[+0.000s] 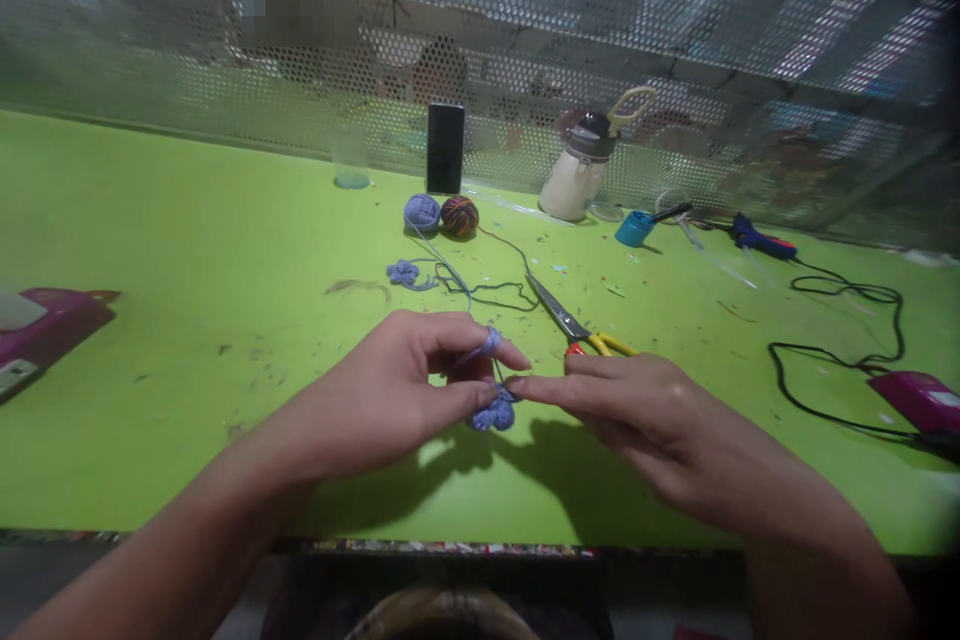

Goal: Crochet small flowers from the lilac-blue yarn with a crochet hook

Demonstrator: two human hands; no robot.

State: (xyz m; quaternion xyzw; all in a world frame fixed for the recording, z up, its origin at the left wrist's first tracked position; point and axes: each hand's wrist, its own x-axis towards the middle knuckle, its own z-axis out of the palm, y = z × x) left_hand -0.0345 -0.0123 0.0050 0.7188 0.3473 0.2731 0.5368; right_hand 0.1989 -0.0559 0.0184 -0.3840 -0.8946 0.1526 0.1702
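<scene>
Between thumb and fingers, my left hand (401, 385) pinches a small blue-purple crocheted piece (493, 414) with puffy petals. Yarn of the same colour wraps round the raised left index finger and runs back to a blue-purple yarn ball (421, 213). My right hand (652, 410) has its index finger stretched to the top of the piece, with the other fingers curled beneath. Whatever the right hand grips is hidden from view. Just beyond that hand lie scissors (559, 308) with red and yellow handles. A finished-looking crocheted flower (403, 272) rests farther back.
Beside the blue-purple ball sits a dark multicoloured yarn ball (459, 217). A phone (445, 150), a bottle (576, 175) and a clear cup (351, 165) stand near the perforated screen. On the right are a blue pot (634, 229), a glue gun (761, 238) and its cord.
</scene>
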